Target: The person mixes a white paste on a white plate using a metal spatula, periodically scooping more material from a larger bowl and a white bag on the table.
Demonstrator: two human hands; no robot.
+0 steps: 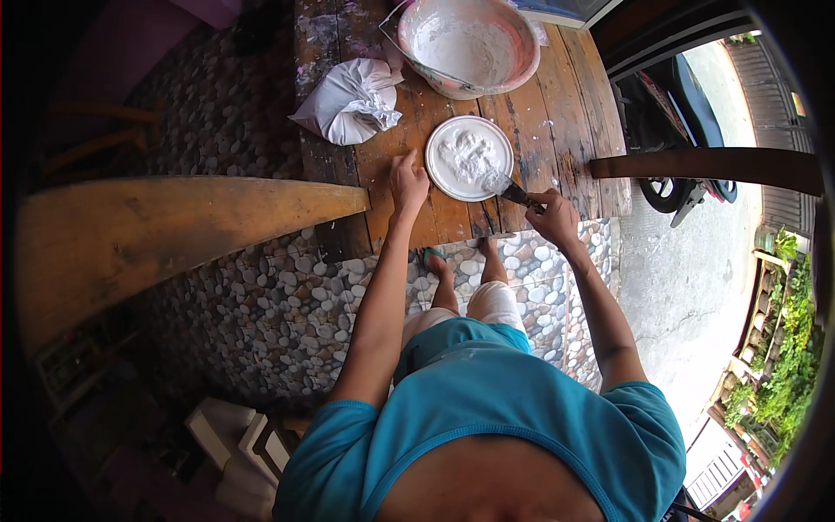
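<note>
A round white plate (432,177) lies on the wooden table with a mound of thick white paste (468,155) on it. My right hand (555,217) is closed round the dark handle of a putty knife (515,193). Its blade is smeared white and dips into the paste at the plate's lower right. Beside the plate's left edge, my left hand (408,183) rests on the tabletop, holding nothing, its fingers loosely bent and apart. Whether its thumb side touches the rim is hard to make out.
Behind the plate stands a large bucket (522,52) with a wire handle and white residue inside. A crumpled white bag (344,104) sits at the left of the stained wooden table (565,113). Curved wooden beams (200,213) flank both sides. Outside at right is a motorcycle (683,113).
</note>
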